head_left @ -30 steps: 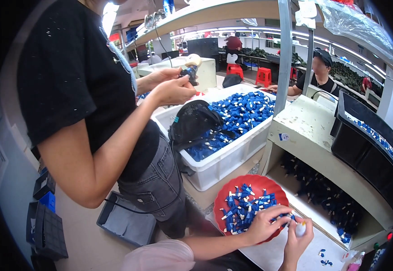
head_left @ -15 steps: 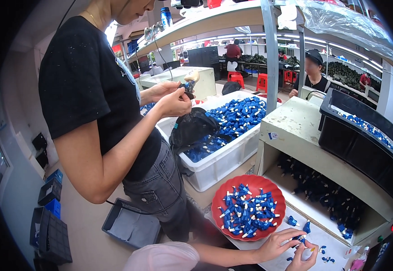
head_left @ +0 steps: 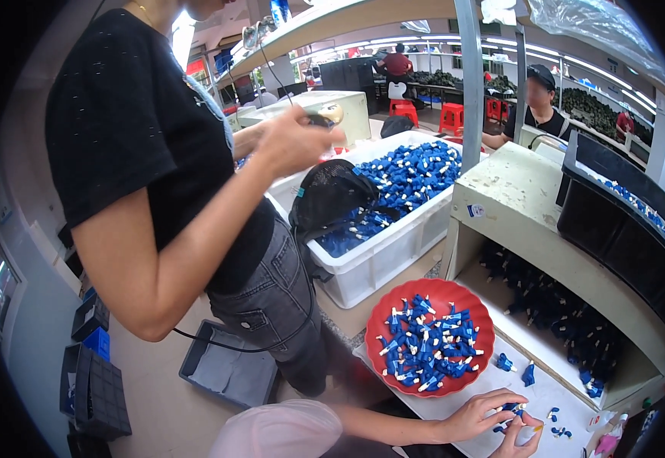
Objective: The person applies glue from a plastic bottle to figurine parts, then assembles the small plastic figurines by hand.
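Note:
My left hand [head_left: 476,417] is closed, pinching a small blue plastic figure piece [head_left: 511,408] with cream tips between thumb and fingers. Against the same spot sits my right hand [head_left: 514,443], also closed, with a white object [head_left: 529,435] with a yellowish end in its grip; its kind is partly hidden by the fingers. Both hands are over the pale work surface, below a red scalloped plate [head_left: 470,301] heaped with similar blue pieces [head_left: 428,336]. Two loose pieces, one a blue piece [head_left: 506,362], lie by the plate. Tiny blue parts [head_left: 561,433] lie right of my hands.
A cream metal box [head_left: 512,179] with blue pieces inside stands at right, a black bin [head_left: 607,221] on top. Behind the plate is a white tub [head_left: 371,267] full of pieces. A co-worker [head_left: 119,130] stands at left; a grey crate [head_left: 229,374] is on the floor.
The view has shifted slightly. My hands stay together at the blue piece, my left fingers lying further over it. The co-worker's hands at left have moved and are blurred; the person at back right reaches out an arm.

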The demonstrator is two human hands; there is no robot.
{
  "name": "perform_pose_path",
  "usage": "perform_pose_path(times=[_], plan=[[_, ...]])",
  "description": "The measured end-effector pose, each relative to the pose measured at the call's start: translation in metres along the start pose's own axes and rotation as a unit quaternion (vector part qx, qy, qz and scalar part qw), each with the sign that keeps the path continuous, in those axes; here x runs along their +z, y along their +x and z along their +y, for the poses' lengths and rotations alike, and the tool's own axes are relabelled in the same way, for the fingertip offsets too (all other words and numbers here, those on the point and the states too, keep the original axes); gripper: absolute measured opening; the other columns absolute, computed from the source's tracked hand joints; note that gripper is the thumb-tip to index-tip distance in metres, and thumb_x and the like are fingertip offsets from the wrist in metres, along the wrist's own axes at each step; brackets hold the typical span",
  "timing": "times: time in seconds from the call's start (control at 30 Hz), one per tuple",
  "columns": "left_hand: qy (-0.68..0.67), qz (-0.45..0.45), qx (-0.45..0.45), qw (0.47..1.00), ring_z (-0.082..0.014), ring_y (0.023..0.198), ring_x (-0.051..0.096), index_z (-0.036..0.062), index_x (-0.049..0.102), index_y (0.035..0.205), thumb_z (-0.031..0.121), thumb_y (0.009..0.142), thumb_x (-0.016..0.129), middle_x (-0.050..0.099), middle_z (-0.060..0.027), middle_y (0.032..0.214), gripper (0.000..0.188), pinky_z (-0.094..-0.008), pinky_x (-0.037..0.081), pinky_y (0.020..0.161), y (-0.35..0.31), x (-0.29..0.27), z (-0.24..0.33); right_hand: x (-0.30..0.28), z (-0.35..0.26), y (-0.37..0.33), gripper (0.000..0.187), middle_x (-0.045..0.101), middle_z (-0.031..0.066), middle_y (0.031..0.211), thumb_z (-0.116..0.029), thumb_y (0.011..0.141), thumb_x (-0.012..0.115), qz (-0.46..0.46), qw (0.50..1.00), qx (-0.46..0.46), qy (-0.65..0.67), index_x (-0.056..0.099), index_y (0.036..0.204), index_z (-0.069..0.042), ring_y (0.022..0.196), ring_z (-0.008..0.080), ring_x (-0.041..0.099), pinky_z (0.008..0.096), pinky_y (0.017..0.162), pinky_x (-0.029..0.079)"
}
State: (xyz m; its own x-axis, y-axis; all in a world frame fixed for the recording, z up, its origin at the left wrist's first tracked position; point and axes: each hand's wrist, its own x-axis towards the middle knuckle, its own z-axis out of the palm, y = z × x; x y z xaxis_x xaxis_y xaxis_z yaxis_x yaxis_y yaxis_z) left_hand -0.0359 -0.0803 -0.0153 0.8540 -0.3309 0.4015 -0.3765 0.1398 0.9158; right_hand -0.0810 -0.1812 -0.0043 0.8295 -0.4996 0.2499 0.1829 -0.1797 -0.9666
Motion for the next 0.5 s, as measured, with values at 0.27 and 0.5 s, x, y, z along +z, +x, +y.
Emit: perform_pose_path(times=[0.27,0.5], plan=[[-0.14,-0.068,-0.12,0.98,-0.0145,0.092,0.05,0.0027,0.047,0.113,0.011,0.083,0.05,0.05,-0.0077,0.105,0.031,-0.0265,0.041,0.075,-0.001,-0.006,-0.009,0.003,0.005,-0.001,0.014,0.054,0.01,0.077,-0.003,0.075,0.057,0.007,1.0,0.003,0.002,0.054,0.086,0.005,0.065,0.0145,0.051,0.0245,0.059,0.043],[-0.432,-0.203,-0.309,0.823,-0.0122,0.099,0.048,0.0032,0.042,0.117,0.021,0.087,0.044,0.046,-0.0049,0.11,0.035,-0.0251,0.041,0.084,0.0,-0.03,-0.022,-0.019,0.023,0.004,0.011,0.054,0.0065,0.076,-0.006,0.074,0.057,-0.052,0.984,0.149,0.08,0.056,0.082,0.001,0.066,0.013,0.049,0.0223,0.059,0.04]])
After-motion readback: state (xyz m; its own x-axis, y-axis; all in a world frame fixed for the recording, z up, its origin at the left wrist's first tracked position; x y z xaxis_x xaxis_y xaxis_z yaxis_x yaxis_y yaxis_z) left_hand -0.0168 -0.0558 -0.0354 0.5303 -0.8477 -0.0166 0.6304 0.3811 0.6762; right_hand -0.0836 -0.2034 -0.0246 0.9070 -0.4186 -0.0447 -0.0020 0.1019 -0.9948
